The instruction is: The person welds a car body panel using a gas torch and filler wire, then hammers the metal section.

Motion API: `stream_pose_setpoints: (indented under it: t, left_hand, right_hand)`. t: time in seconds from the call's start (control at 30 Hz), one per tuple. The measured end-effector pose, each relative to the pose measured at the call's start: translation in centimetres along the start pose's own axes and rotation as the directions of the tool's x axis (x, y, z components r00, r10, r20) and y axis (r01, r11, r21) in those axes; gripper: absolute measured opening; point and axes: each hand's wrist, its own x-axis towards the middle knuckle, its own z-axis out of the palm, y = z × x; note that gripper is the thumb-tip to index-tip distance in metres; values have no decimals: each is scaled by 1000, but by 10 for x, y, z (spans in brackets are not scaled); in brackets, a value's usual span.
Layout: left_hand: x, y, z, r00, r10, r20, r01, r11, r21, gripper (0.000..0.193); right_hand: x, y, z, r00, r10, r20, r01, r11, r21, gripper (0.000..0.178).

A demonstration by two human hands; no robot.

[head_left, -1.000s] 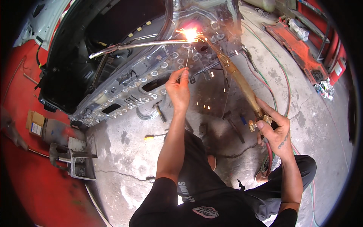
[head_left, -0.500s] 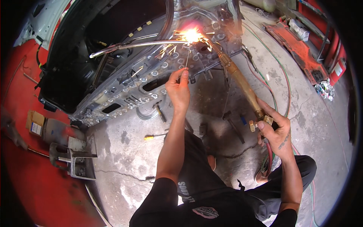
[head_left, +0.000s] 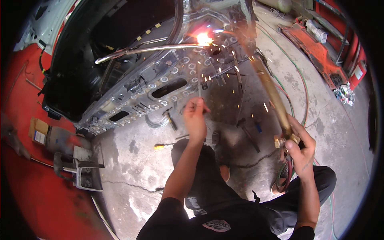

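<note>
My left hand pinches a thin welding rod that points up toward the car body panel. My right hand is closed around the valve end of a brass gas torch, blurred at its front end. On the panel, a glowing spot burns bright at the end of a bare curved metal bar, and sparks fall below it. The rod's upper end is hard to make out; my left hand is well below the glow. Red and green hoses run down from the torch.
Below the panel, a hammer, coiled wire and a yellow-handled screwdriver lie on the concrete floor. Another hammer lies between my hands. A metal stand is at the left, a red creeper at the far right.
My left hand has drawn the rod down and slightly right, away from the glow. The torch has moved back toward the lower right. The glow is smaller, with sparks scattering downward.
</note>
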Motion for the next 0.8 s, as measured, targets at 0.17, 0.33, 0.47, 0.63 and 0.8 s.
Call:
stream_pose_setpoints:
  t: [0.17, 0.33, 0.47, 0.63, 0.8]
  left_hand:
    - [-49, -16, 27, 806, -546, 230, 572, 818, -62, 12]
    - [-104, -46, 42, 591, -699, 404, 730, 676, 101, 13]
    - [-126, -62, 53, 532, -722, 441, 754, 642, 142, 18]
    - [-126, -54, 59, 508, -753, 418, 793, 599, 115, 23]
    - [-126, -57, 54, 510, -742, 435, 764, 623, 166, 25]
  right_hand:
    - [-49, 45, 8, 953, 10, -303, -1, 999, 32, 61]
    - [-79, 93, 30, 910, 257, -325, -250, 966, 65, 61]
    - [-86, 122, 42, 897, 377, -232, -377, 925, 43, 64]
    - [-85, 123, 54, 949, 287, -133, -300, 949, -93, 65]
    - [-79, 121, 50, 934, 329, -139, -340, 938, -69, 65]
